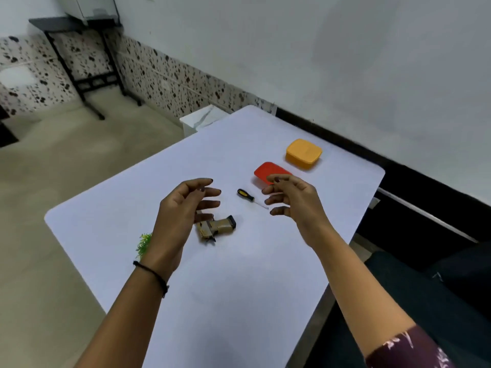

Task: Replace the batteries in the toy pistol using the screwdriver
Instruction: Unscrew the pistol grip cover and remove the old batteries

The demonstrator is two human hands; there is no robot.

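— How far along is the job looking?
— Seemingly just starting: the pistol (216, 228) is lying on the table (239, 288), and the screwdriver (248, 196) is sitting untouched.
— And the hands?
— The left hand (183, 208) is hovering over the pistol and the right hand (292, 197) beside the screwdriver's tip, both loosely spread and holding nothing.

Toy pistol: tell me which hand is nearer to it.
Left. The left hand is open right over the toy pistol, hiding one end of it. The right hand is farther right, beyond the tip of the screwdriver.
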